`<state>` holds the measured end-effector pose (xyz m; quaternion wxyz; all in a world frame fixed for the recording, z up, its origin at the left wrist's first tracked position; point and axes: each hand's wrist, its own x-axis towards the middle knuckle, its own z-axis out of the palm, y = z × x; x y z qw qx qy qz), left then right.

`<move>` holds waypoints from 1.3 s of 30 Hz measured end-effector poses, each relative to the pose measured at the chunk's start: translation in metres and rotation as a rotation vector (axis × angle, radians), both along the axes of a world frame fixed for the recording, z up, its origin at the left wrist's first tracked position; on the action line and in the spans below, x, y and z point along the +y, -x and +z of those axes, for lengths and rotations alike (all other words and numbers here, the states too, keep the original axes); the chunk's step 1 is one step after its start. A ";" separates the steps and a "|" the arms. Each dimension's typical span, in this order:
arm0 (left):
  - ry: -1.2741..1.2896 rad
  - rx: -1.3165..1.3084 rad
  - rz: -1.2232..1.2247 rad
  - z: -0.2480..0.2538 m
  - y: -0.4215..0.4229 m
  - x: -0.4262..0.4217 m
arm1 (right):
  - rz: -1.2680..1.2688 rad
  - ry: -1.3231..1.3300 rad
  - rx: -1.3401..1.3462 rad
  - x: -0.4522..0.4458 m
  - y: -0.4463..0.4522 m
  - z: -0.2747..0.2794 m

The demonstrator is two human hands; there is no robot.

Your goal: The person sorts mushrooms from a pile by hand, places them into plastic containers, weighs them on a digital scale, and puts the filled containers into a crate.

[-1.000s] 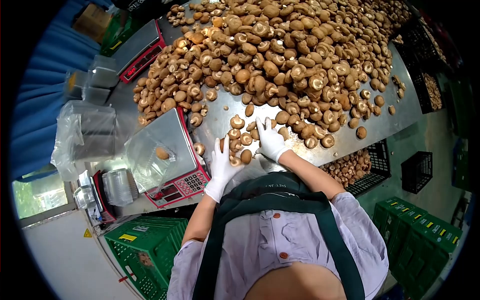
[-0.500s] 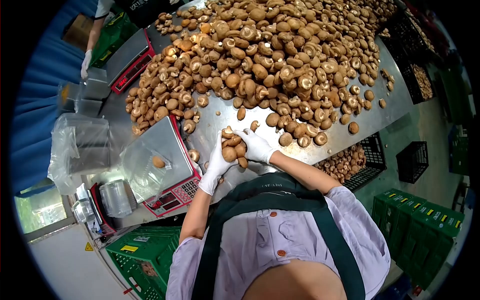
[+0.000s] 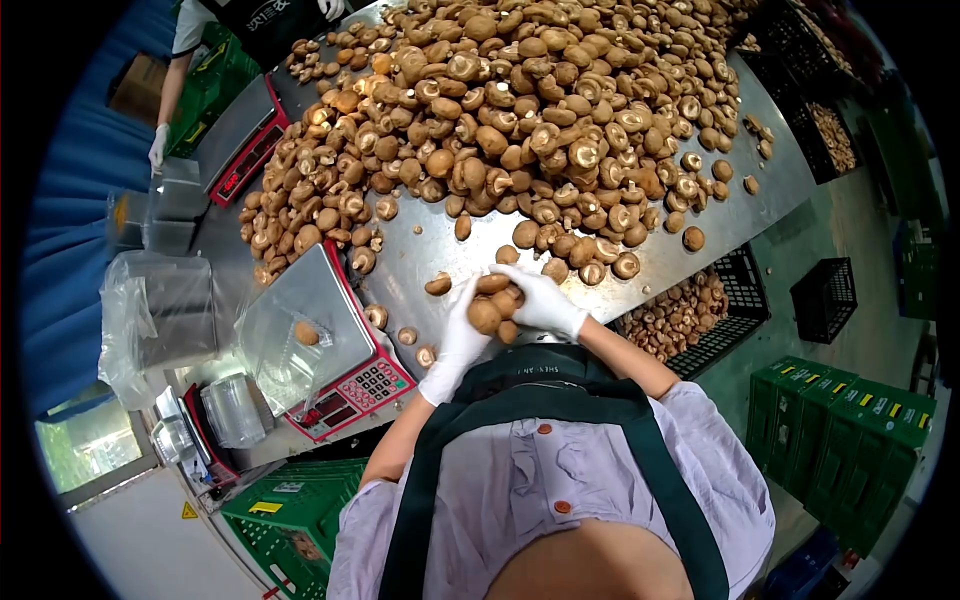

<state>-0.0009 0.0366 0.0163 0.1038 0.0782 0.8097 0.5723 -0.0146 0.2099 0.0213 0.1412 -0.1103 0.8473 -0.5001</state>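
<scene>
Both my hands wear white gloves and cup a small cluster of brown shiitake mushrooms (image 3: 486, 315) just above the table's near edge. My left hand (image 3: 463, 335) wraps the cluster from the left, fingers closed against it. From the right, my right hand (image 3: 546, 303) curls over the same cluster, its fingertips partly hidden. Close to the left fingers, a single mushroom (image 3: 438, 284) lies on the metal table (image 3: 400, 250). Another mushroom (image 3: 507, 254) rests just beyond the right fingers.
A large mushroom heap (image 3: 560, 110) covers the far table. Left of my hands, a red-edged scale (image 3: 350, 385) bears a clear plastic tray holding one mushroom (image 3: 306, 333). Clear containers (image 3: 235, 410) stand beyond it. A black crate (image 3: 740, 310) sits lower right. A co-worker's gloved hand (image 3: 159, 148) touches stacked trays.
My hands and the cluster have shifted right and slightly toward my body. A mushroom now shows on the table left of my fingers. The whole view has moved a little.
</scene>
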 end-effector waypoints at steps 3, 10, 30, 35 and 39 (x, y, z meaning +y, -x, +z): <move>-0.017 0.176 -0.167 0.021 0.003 0.044 | -0.095 0.044 0.109 0.047 -0.019 0.021; -0.204 0.201 -0.634 0.038 -0.011 0.206 | -0.533 -0.017 -0.090 0.199 -0.109 0.072; 0.642 0.514 -0.507 -0.011 0.077 0.094 | -0.586 -0.522 0.158 0.116 -0.051 -0.009; 0.764 0.574 -0.551 -0.028 0.071 0.094 | -0.414 -0.844 0.219 0.084 -0.016 -0.027; 0.662 0.566 -0.498 -0.033 0.060 0.070 | -0.339 -0.689 0.272 0.077 -0.013 -0.033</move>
